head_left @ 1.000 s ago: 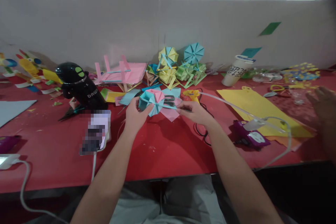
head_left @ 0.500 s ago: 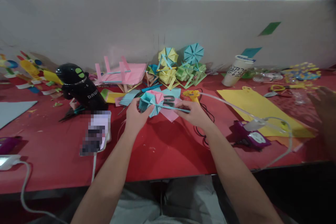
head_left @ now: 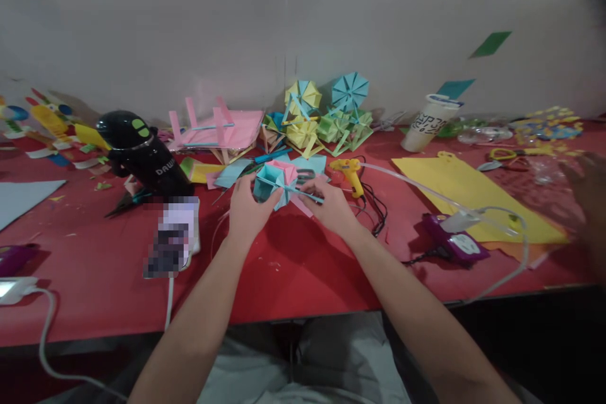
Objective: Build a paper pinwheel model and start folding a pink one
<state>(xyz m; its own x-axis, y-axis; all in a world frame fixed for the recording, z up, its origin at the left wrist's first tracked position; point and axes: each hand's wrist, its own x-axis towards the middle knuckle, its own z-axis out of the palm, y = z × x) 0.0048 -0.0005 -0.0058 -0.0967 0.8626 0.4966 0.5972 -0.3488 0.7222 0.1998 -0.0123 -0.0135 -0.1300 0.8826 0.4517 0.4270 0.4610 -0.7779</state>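
A folded paper umbrella (head_left: 280,180) in blue and pink sections is between my hands, above the red table. My left hand (head_left: 252,203) is closed around its left side, thumb pressed on the folds. A thin blue paper stick (head_left: 303,192) runs from the umbrella's middle out to the right. My right hand (head_left: 326,202) pinches that stick near its outer end. Beneath and behind lie scissors (head_left: 307,175), mostly covered, and blue and pink paper sheets. Just right of my right hand rests a yellow hot glue gun (head_left: 349,175).
Finished paper umbrellas (head_left: 350,93) stand against the partition. A black bottle (head_left: 142,151) and a phone (head_left: 174,237) are at left. To the right lie yellow paper (head_left: 454,202), a purple power adapter (head_left: 457,241) with cables, and a paper cup (head_left: 430,123). Another person's hand (head_left: 589,196) shows at the far right.
My right hand has slid left along the stick, closer to the folds, uncovering the glue gun's handle. The umbrella is turned slightly; my left hand keeps its hold.
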